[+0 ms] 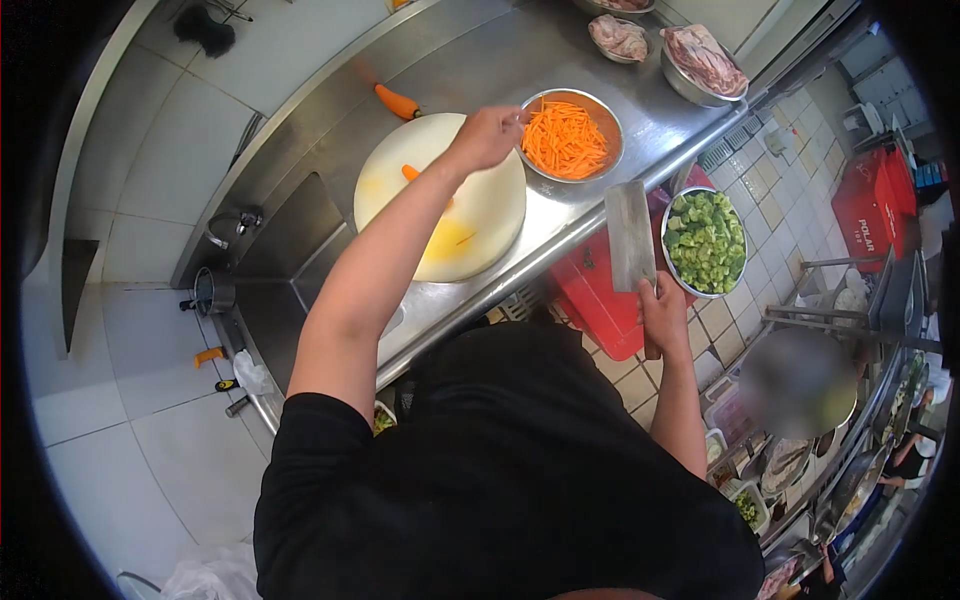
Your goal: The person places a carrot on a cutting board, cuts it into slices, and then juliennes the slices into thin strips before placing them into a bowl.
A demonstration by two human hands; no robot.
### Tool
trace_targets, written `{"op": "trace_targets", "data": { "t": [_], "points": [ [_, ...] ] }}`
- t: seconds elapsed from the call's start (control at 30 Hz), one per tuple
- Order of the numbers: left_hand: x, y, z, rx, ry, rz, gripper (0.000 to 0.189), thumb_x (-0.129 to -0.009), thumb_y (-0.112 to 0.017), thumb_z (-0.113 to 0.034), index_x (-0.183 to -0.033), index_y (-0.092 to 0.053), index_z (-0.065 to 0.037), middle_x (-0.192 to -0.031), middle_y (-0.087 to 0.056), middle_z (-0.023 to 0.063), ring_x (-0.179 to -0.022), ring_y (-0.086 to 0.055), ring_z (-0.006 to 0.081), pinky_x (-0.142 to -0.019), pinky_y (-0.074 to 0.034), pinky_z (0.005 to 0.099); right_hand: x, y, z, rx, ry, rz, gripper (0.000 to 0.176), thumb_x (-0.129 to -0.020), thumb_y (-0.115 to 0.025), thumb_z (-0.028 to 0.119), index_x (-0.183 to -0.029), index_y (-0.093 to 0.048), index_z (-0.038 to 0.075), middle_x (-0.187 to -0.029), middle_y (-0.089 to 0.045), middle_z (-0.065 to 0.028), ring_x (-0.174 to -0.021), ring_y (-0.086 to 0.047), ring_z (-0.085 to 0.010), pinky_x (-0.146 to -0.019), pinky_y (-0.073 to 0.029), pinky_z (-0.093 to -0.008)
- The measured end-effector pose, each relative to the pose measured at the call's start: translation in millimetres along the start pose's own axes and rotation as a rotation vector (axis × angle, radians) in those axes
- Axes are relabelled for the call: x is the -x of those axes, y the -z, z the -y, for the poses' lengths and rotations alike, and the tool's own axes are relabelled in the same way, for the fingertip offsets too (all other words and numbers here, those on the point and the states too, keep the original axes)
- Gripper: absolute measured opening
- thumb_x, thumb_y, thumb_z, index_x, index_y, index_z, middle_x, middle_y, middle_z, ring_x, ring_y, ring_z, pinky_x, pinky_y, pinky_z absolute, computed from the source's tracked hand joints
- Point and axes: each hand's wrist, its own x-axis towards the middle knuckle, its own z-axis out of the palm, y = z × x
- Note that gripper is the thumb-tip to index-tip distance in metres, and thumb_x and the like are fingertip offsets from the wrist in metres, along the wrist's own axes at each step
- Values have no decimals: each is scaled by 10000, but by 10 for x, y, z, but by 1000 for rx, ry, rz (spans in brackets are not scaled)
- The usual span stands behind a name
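Observation:
My right hand [664,312] is wrapped round the handle of a cleaver [630,235], whose broad blade is raised over a red surface. My left hand [488,138] reaches across a round white chopping board [485,225]. Its fingers are drawn together at the left rim of a metal bowl of carrot strips [567,138]. Whether they pinch the rim or a bit of carrot I cannot make out. On the board, a piece of carrot [411,172] shows partly behind my left forearm, near orange stains. One whole carrot [397,103] lies beyond the board.
A bowl of cut broccoli [704,242] stands by the red surface [603,300]. Bowls of raw meat [704,62] sit at the counter's far end. A sink [290,235] with a tap [240,220] lies left. Crowded shelves and a red box [872,208] are at right.

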Motion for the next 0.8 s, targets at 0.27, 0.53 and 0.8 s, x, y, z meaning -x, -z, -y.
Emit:
{"op": "trace_targets", "data": {
  "t": [0.27, 0.53, 0.8],
  "points": [
    [672, -3, 621, -849, 31, 627, 171, -749, -672, -161, -833, -750, -35, -882, -733, 208, -848, -712, 370, -801, -570, 454, 217, -66, -258, -76, -67, -33, 182, -1006, -596, 171, -1047, -612, -5, -664, -570, -23, -497, -558, -101, -468, -452, -272],
    [1218, -146, 754, -725, 156, 569, 186, -731, -708, -206, -793, -740, -34, -810, -726, 193, -774, -708, 359, -741, -568, 444, 263, -76, -314, -39, -93, -12, 171, -1002, -596, 172, -1025, -603, 3, -659, -571, -28, -492, -561, -107, -467, -465, -292],
    [416, -19, -31, -216, 33, 171, 484, -823, -753, -261, -1251, -666, -51, -1188, -702, 189, -1054, -697, 295, -925, -544, 389, 191, -185, -28, 57, -37, 47, 183, -992, -603, 176, -1021, -606, -4, -667, -590, -42, -500, -574, -115, -476, -477, -299]
  ]
}}
